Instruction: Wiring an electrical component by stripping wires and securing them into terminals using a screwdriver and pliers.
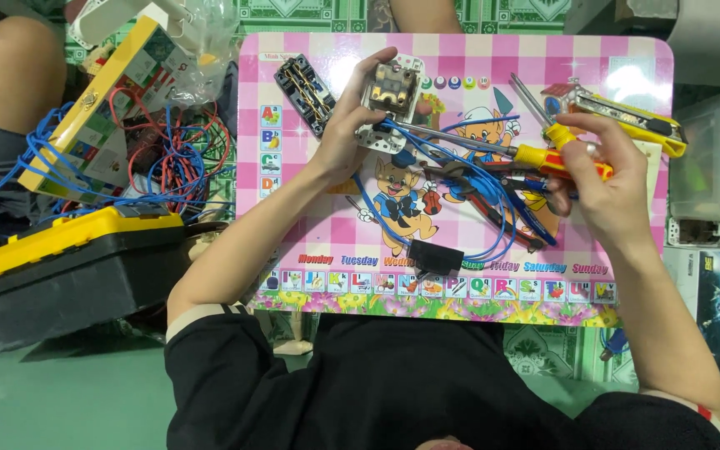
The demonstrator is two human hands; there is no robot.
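Observation:
My left hand holds a white electrical switch unit with its back facing me, blue wires running out of it. My right hand grips the yellow-and-red handle of a screwdriver; its metal shaft reaches left to the switch unit. Both hands hover over a small pink checked table printed with cartoon animals. A black switch module lies at the table's far left, and a small black block lies near the front edge.
Pliers with red handles lie under the wires. A yellow utility knife sits at the table's far right. A black-and-yellow toolbox and a tangle of red and blue wires lie on the floor to the left. Another person's knee shows top left.

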